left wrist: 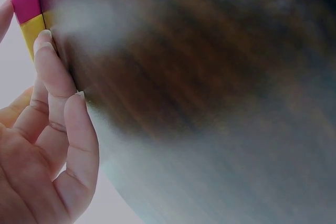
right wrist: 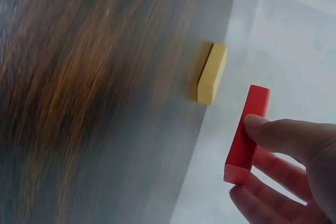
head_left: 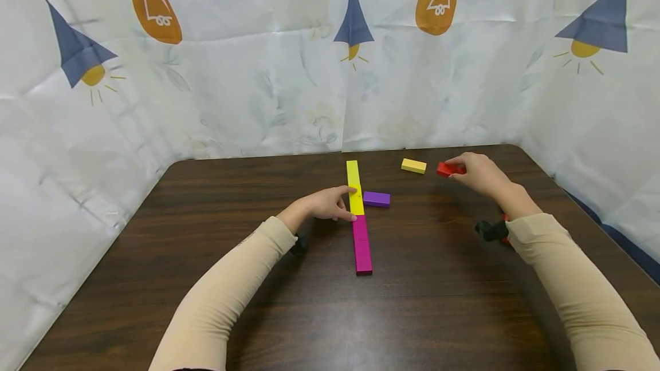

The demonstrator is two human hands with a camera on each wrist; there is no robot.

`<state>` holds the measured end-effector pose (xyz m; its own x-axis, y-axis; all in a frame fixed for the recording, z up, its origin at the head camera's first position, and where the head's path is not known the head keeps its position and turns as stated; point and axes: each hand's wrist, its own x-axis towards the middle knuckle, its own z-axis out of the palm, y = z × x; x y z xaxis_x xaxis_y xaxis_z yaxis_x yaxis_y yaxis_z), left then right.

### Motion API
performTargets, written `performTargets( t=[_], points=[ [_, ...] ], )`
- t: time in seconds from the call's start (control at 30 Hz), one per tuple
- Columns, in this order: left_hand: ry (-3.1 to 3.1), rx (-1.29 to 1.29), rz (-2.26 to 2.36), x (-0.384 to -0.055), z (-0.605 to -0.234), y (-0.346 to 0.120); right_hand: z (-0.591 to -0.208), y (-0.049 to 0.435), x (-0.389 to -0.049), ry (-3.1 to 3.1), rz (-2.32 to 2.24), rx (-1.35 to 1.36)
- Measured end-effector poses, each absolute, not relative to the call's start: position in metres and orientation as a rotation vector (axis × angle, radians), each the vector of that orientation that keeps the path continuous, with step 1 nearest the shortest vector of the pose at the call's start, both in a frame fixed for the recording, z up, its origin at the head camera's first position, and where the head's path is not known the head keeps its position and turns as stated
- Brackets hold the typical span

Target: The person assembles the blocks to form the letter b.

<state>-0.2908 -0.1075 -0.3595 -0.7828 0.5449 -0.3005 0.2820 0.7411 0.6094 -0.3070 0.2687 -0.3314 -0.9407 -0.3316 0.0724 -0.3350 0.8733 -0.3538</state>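
Note:
A straight row of blocks runs away from me in the head view, with yellow blocks point(head_left: 353, 173) at the far part and magenta blocks point(head_left: 362, 248) at the near part. My left hand point(head_left: 326, 204) touches the row from its left side, index fingertip on the yellow and thumb near the colour joint. The left wrist view shows its fingers along the yellow block point(left wrist: 32, 34). At the far right, my right hand point(head_left: 482, 173) pinches a red block point(right wrist: 247, 135) between thumb and fingers. In the right wrist view the red block appears raised off the table.
A purple block point(head_left: 376, 199) lies just right of the yellow blocks. Near the back edge of the dark wooden table point(head_left: 289, 314) is a pale yellow block point(head_left: 414, 166). Something red point(head_left: 506, 228) shows partly behind the right wrist. A patterned curtain point(head_left: 309, 90) hangs behind.

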Motion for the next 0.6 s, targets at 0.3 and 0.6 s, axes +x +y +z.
performTargets(
  t=[0.3, 0.6],
  points=[
    [2.469, 0.624, 0.763, -0.291, -0.36, -0.107, -0.331, 0.259, -0.299, -3.003, 0.618, 0.587],
    [2.47, 0.624, 0.76, -0.291, -0.359, -0.107, -0.333, 0.247, -0.294, -2.979, 0.62, 0.641]
  ],
)
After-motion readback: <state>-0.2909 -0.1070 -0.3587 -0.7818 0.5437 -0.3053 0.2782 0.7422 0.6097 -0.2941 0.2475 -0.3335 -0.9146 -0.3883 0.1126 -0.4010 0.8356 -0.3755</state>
